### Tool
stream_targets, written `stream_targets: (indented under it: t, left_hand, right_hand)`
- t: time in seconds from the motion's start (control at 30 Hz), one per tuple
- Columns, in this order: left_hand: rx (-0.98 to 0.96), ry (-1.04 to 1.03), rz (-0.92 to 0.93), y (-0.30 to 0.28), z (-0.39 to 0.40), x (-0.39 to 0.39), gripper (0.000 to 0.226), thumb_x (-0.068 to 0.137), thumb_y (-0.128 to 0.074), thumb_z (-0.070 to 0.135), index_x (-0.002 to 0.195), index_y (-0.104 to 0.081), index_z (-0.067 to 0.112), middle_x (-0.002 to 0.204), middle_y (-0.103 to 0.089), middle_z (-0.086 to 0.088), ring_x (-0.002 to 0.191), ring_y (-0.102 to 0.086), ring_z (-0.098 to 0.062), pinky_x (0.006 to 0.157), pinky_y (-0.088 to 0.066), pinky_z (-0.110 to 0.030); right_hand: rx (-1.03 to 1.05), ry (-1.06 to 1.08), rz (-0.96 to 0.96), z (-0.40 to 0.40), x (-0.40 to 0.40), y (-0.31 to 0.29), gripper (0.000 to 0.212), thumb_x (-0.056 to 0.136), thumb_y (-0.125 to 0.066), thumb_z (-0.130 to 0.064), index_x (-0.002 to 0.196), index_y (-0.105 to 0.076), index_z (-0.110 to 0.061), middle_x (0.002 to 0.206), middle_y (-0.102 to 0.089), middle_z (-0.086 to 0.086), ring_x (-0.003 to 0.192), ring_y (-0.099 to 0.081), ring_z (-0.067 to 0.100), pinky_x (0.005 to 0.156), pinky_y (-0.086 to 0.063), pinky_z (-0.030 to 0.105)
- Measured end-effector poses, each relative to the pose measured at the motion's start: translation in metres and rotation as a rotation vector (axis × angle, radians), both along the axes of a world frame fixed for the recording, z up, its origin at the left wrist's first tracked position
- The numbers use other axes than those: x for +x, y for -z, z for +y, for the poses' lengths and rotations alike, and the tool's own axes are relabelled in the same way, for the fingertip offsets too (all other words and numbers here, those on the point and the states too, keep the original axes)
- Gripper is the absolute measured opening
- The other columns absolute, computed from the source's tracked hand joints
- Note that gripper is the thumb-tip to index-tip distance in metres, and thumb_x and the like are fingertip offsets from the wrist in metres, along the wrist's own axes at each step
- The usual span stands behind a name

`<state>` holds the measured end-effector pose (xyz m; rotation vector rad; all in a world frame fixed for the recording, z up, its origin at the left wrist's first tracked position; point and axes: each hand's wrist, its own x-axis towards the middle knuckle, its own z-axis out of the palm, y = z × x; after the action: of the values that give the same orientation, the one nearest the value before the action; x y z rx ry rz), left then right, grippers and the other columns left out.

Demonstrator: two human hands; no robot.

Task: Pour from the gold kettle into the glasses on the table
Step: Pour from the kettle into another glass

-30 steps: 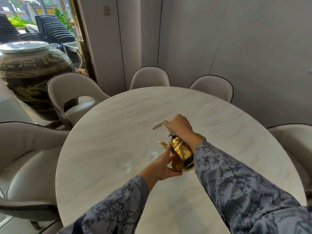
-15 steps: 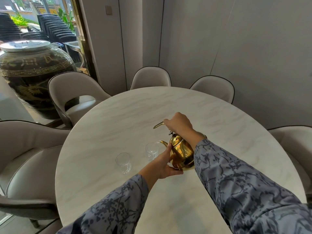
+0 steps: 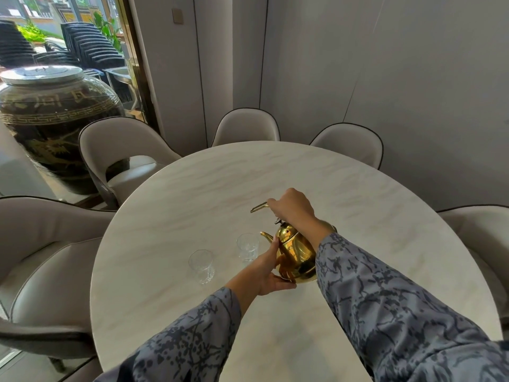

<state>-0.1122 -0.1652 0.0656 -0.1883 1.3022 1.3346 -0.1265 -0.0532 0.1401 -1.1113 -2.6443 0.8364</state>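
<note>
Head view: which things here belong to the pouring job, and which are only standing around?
Belong to the job:
- gold kettle, held by right hand on its handle and left hand against its body
- glass by the spout
- second glass, farther left
- table under them

Only standing around:
- chairs around the table
- large dark jar
- stacked chairs outside

We are noting five pale upholstered chairs, dark-piped, standing round the far and left sides: one [image 3: 121, 150] far left of the grip, two [image 3: 246, 125] [image 3: 348, 144] beyond it, one [image 3: 46, 260] near left, one [image 3: 479, 230] right. A large dark jar [image 3: 55, 128] with gold patterning is carrying a metal lid [image 3: 41, 74] behind the left chairs. Stacked dark chairs [image 3: 88, 48] are showing outside the window.
</note>
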Motion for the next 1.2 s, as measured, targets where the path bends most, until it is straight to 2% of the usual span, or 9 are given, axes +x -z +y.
stream_targets:
  t: [0.07, 0.2, 0.3, 0.53, 0.73, 0.87, 0.97, 1.07, 1.2]
  left_hand:
    - [-0.020, 0.003, 0.013, 0.007, 0.000, -0.001, 0.089, 0.079, -0.051, 0.075, 0.146, -0.034, 0.019, 0.154, -0.040, -0.016, 0.129, -0.055, -0.040, 0.067, -0.064, -0.040]
    - [-0.047, 0.008, 0.077, 0.021, -0.003, -0.004, 0.071, 0.083, -0.050, 0.072, 0.131, -0.043, 0.019, 0.151, -0.044, -0.009, 0.125, -0.058, -0.040, 0.090, -0.060, -0.045]
    - [-0.050, 0.021, 0.124, 0.035, -0.005, -0.006, 0.069, 0.082, -0.051, 0.072, 0.127, -0.049, 0.019, 0.140, -0.052, -0.009, 0.121, -0.059, -0.039, 0.096, -0.056, -0.047]
    - [-0.103, -0.032, 0.202, 0.050, -0.008, -0.010, 0.087, 0.078, -0.055, 0.074, 0.139, -0.049, 0.012, 0.143, -0.054, -0.010, 0.123, -0.059, -0.035, 0.081, -0.060, -0.039]
    - [-0.139, -0.057, 0.326, 0.053, -0.016, -0.015, 0.081, 0.078, -0.051, 0.077, 0.122, -0.062, 0.010, 0.105, -0.070, -0.005, 0.098, -0.071, -0.024, 0.078, -0.062, -0.033]
    - [-0.156, -0.093, 0.345, 0.052, -0.027, -0.014, 0.086, 0.074, -0.051, 0.081, 0.123, -0.062, 0.011, 0.114, -0.071, -0.010, 0.099, -0.071, -0.026, 0.073, -0.063, -0.033]
    - [-0.160, -0.141, 0.312, 0.052, -0.039, -0.013, 0.085, 0.076, -0.052, 0.078, 0.125, -0.059, 0.010, 0.118, -0.066, -0.011, 0.105, -0.068, -0.029, 0.067, -0.061, -0.030]
    - [-0.151, -0.197, 0.249, 0.055, -0.052, -0.013, 0.081, 0.078, -0.054, 0.075, 0.126, -0.054, 0.009, 0.118, -0.062, -0.012, 0.112, -0.066, -0.033, 0.079, -0.061, -0.036]
    - [-0.145, -0.241, 0.163, 0.058, -0.070, -0.015, 0.085, 0.079, -0.056, 0.072, 0.137, -0.048, 0.009, 0.141, -0.055, -0.016, 0.124, -0.058, -0.038, 0.084, -0.058, -0.041]
  right_hand:
    - [-0.029, 0.014, 0.010, 0.000, 0.002, 0.006, 0.034, 0.088, -0.057, -0.034, 0.064, -0.048, -0.011, 0.061, -0.052, 0.003, 0.057, -0.050, 0.020, 0.052, -0.036, 0.026]
    - [-0.107, 0.062, 0.041, 0.002, 0.009, 0.021, 0.041, 0.089, -0.057, -0.038, 0.060, -0.046, -0.012, 0.056, -0.049, 0.000, 0.049, -0.045, 0.017, 0.049, -0.033, 0.026]
    - [-0.157, 0.085, 0.074, 0.003, 0.016, 0.033, 0.044, 0.091, -0.057, -0.039, 0.058, -0.048, -0.010, 0.053, -0.049, 0.000, 0.047, -0.045, 0.015, 0.047, -0.033, 0.025]
    - [-0.239, 0.083, 0.231, 0.003, 0.030, 0.056, 0.052, 0.092, -0.059, -0.041, 0.050, -0.050, -0.011, 0.049, -0.047, 0.003, 0.048, -0.043, 0.019, 0.053, -0.034, 0.028]
    - [-0.311, 0.074, 0.398, -0.006, 0.038, 0.064, 0.056, 0.093, -0.059, -0.043, 0.060, -0.064, 0.002, 0.055, -0.054, 0.012, 0.052, -0.048, 0.018, 0.057, -0.040, 0.030]
    - [-0.297, 0.040, 0.466, -0.016, 0.035, 0.068, 0.056, 0.093, -0.061, -0.042, 0.057, -0.063, 0.002, 0.051, -0.052, 0.010, 0.051, -0.047, 0.020, 0.059, -0.043, 0.032]
    - [-0.273, -0.022, 0.442, -0.026, 0.027, 0.068, 0.058, 0.091, -0.065, -0.040, 0.043, -0.047, -0.013, 0.041, -0.043, 0.000, 0.044, -0.041, 0.016, 0.054, -0.039, 0.030]
    - [-0.240, -0.085, 0.387, -0.038, 0.015, 0.067, 0.060, 0.090, -0.066, -0.042, 0.040, -0.043, -0.018, 0.039, -0.042, -0.003, 0.041, -0.040, 0.015, 0.053, -0.038, 0.029]
    - [-0.252, -0.140, 0.324, -0.056, 0.001, 0.071, 0.056, 0.089, -0.064, -0.045, 0.047, -0.054, -0.010, 0.048, -0.053, 0.008, 0.047, -0.049, 0.020, 0.055, -0.042, 0.031]
